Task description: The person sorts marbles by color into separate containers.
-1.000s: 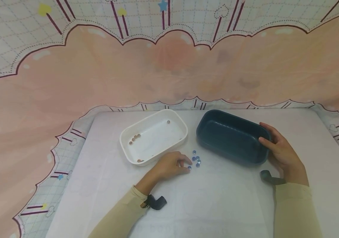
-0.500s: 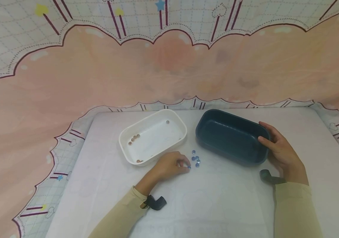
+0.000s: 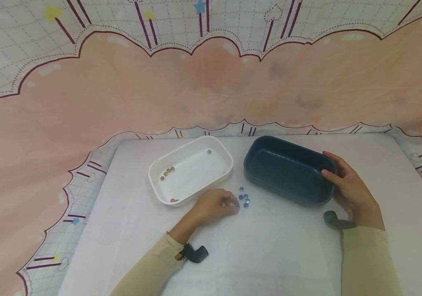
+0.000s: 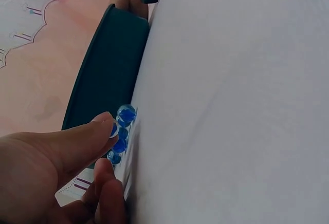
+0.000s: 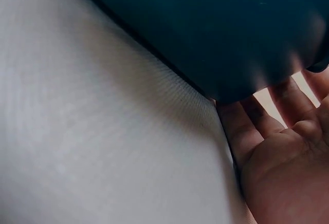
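My left hand (image 3: 213, 204) is low over the table, just in front of the white tray. Thumb and finger pinch a blue glass marble (image 4: 114, 129), mostly covered by the fingertips in the head view. Right beside it, several more blue marbles (image 3: 245, 196) form a loose cluster on the table; the left wrist view shows a clear marble (image 4: 126, 114) with blue inside. At the right, my right hand (image 3: 352, 190) grips the end of a dark teal tray (image 3: 288, 193), thumb over its rim and the other fingers along the outer wall.
The white tray (image 3: 192, 144) contains several small brownish marbles (image 3: 165, 173), most of them toward its left end. Both trays stand on a white-covered table (image 3: 270, 255). A patterned pink cloth (image 3: 211, 90) rises behind the table.
The blue marble at my left fingertips was visible at the thumb tip; now the fingers have closed over it. My right hand and both trays stay where they were.
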The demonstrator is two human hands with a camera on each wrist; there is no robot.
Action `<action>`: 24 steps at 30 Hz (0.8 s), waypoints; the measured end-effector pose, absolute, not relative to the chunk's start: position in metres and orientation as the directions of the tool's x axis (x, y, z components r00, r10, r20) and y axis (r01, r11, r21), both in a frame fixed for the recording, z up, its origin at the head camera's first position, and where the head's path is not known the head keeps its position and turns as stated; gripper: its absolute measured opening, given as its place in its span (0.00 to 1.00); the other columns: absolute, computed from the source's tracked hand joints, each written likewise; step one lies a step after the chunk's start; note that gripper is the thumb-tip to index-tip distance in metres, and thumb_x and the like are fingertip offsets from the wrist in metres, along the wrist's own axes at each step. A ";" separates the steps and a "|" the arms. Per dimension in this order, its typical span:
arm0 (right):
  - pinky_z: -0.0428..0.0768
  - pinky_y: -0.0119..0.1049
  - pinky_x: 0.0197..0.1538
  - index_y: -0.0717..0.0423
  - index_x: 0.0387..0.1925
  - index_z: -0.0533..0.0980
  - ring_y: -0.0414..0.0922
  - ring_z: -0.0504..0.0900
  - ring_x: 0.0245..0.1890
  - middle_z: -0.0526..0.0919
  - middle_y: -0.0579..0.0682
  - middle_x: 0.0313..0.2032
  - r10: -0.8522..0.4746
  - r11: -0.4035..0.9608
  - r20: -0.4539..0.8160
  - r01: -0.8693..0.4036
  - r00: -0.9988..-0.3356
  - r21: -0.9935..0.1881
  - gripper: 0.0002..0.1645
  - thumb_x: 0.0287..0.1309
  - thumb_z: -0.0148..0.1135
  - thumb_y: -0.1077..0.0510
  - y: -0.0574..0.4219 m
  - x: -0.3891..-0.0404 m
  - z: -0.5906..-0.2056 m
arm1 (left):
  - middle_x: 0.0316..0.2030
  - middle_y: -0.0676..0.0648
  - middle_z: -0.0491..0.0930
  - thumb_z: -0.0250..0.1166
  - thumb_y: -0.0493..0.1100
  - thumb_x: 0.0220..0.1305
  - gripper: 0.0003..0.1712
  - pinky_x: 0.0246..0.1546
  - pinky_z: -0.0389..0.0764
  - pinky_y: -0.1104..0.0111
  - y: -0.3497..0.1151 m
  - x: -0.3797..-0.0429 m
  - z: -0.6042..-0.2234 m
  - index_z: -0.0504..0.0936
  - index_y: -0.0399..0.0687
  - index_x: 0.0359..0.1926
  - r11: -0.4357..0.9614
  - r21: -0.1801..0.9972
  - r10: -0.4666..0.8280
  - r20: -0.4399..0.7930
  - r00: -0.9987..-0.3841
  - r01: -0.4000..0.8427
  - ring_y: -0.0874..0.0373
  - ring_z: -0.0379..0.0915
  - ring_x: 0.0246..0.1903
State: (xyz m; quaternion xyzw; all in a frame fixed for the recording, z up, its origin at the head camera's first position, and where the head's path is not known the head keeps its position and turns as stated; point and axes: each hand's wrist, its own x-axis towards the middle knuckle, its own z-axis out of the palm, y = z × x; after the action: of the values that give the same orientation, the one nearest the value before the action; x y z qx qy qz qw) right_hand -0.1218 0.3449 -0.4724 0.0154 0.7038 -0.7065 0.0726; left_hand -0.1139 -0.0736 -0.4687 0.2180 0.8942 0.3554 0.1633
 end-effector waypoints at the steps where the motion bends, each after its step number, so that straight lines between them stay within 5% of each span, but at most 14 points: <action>1: 0.73 0.17 0.51 0.42 0.79 0.56 0.33 0.68 0.61 0.66 0.38 0.66 -0.081 0.013 -0.121 0.120 -0.989 -0.993 0.41 0.71 0.58 0.64 0.345 -0.122 -0.472 | 0.30 0.59 0.79 0.71 0.51 0.63 0.08 0.36 0.77 0.71 -0.073 -0.113 -0.468 0.89 0.60 0.43 0.647 0.712 0.507 -0.133 -0.852 0.274 0.63 0.73 0.33; 24: 0.68 0.16 0.55 0.42 0.79 0.57 0.34 0.63 0.66 0.63 0.40 0.71 -0.071 0.046 -0.100 0.096 -0.992 -0.994 0.40 0.72 0.58 0.62 0.345 -0.121 -0.475 | 0.31 0.58 0.80 0.68 0.49 0.67 0.09 0.34 0.79 0.72 -0.062 -0.106 -0.452 0.89 0.57 0.46 0.566 0.775 0.519 -0.069 -0.852 0.282 0.63 0.74 0.33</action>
State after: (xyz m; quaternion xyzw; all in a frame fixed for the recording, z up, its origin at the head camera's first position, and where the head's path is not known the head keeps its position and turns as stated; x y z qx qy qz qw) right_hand -0.1206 0.3449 -0.4752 0.0087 0.7205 -0.6908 0.0607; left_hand -0.1063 -0.0618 -0.4517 0.2295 0.8727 0.4054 0.1463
